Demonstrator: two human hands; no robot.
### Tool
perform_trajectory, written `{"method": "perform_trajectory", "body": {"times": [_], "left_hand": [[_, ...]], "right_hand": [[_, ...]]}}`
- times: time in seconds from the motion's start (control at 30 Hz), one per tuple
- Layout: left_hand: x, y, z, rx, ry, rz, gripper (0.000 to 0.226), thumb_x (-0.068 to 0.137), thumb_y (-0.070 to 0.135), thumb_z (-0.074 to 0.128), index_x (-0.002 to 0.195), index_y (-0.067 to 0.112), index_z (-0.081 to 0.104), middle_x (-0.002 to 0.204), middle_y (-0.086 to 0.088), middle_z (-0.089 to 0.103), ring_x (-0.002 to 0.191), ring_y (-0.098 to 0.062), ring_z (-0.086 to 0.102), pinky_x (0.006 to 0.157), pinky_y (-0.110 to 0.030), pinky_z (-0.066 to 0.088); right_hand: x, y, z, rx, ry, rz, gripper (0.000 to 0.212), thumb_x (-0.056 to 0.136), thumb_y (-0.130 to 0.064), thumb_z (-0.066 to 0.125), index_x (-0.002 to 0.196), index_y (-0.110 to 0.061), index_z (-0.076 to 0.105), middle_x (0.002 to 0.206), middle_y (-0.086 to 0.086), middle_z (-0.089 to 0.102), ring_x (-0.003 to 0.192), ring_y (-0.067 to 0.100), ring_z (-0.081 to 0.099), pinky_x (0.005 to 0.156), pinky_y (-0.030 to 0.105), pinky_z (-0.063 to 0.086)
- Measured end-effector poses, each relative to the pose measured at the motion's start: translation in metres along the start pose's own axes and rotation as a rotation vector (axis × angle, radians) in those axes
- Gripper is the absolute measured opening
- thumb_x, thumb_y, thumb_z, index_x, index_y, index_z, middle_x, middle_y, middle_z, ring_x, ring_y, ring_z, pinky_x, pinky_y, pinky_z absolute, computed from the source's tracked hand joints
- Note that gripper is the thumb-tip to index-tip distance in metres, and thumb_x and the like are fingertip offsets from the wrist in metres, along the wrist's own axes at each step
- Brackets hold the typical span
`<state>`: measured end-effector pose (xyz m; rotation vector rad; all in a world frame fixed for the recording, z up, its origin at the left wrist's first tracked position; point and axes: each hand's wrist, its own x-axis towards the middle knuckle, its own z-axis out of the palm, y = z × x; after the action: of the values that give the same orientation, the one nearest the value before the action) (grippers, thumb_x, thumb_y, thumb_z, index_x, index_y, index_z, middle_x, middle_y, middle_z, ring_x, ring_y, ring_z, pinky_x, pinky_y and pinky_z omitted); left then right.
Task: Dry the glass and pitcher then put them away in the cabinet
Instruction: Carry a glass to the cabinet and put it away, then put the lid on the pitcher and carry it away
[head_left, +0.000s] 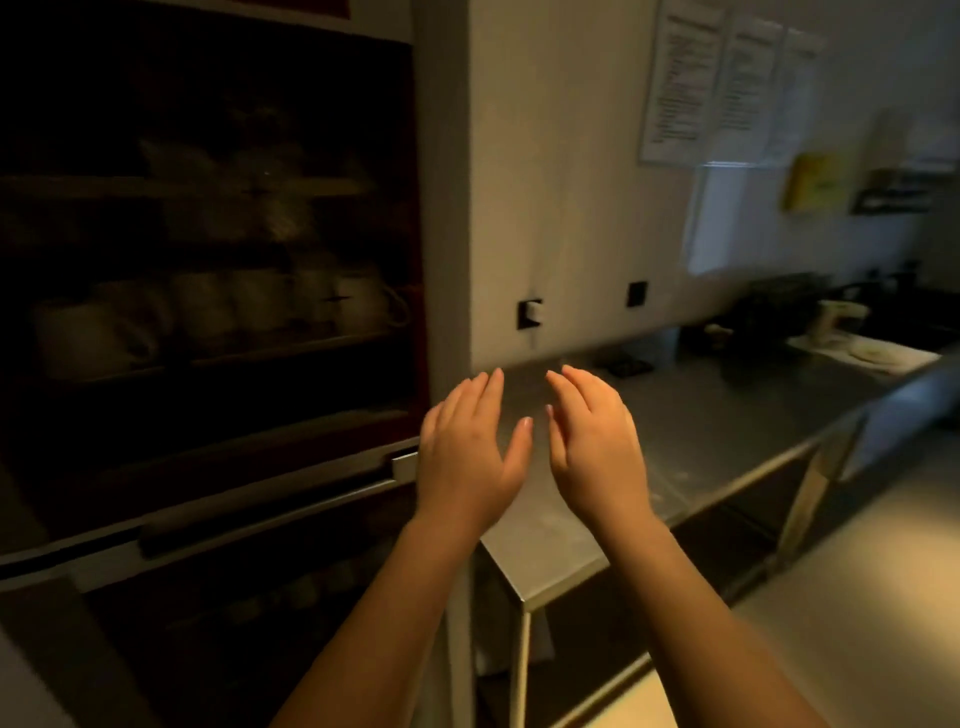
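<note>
My left hand (470, 449) and my right hand (592, 447) are raised side by side in front of me, backs up, fingers stretched, holding nothing. They hover over the near left end of a steel counter (691, 436). To the left stands a dark cabinet (208, 260) with shelves; pale cups or pitchers (358, 304) sit in a row on one shelf. The view is blurred and dim, and I cannot pick out the glass or the pitcher of the task.
A long handle (270, 514) runs across the cabinet front below the shelves. At the counter's far right lie a cloth and dishes (862, 348) beside dark items. Wall sockets (530, 313) and pinned papers (727, 78) are on the wall. Floor lies at the lower right.
</note>
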<state>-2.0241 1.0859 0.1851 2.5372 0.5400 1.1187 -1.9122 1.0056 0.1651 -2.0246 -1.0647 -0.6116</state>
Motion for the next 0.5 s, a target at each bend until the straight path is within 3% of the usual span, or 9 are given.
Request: {"method": "perform_trajectory", "body": {"times": [0.2, 0.4, 0.5], "left_hand": [[0.001, 0.042, 0.113, -0.051, -0.154, 0.095, 0.060, 0.096, 0.045, 0.041, 0.148, 0.018, 0.032, 0.153, 0.000, 0.035, 0.143, -0.017, 0.026, 0.115, -0.034, 0.018], [0.002, 0.104, 0.215, -0.091, -0.239, 0.198, 0.060, 0.092, 0.046, 0.045, 0.144, 0.016, 0.041, 0.145, -0.004, 0.048, 0.138, -0.022, 0.039, 0.109, -0.039, 0.031], [0.002, 0.132, 0.262, -0.128, -0.279, 0.223, 0.058, 0.094, 0.044, 0.049, 0.145, 0.017, 0.041, 0.145, -0.004, 0.047, 0.138, -0.021, 0.037, 0.111, -0.041, 0.029]], "right_hand": [[-0.039, 0.103, -0.045, -0.200, 0.023, 0.224, 0.039, 0.098, -0.024, 0.047, 0.137, -0.016, 0.050, 0.142, 0.004, 0.049, 0.135, 0.020, 0.039, 0.111, 0.040, 0.030], [-0.073, 0.201, -0.097, -0.321, 0.031, 0.419, 0.038, 0.098, -0.020, 0.047, 0.136, -0.014, 0.051, 0.140, 0.005, 0.050, 0.133, 0.021, 0.041, 0.111, 0.038, 0.030], [-0.086, 0.250, -0.116, -0.344, 0.023, 0.511, 0.038, 0.098, -0.019, 0.047, 0.135, -0.013, 0.051, 0.140, 0.006, 0.050, 0.132, 0.024, 0.042, 0.110, 0.039, 0.032]]}}
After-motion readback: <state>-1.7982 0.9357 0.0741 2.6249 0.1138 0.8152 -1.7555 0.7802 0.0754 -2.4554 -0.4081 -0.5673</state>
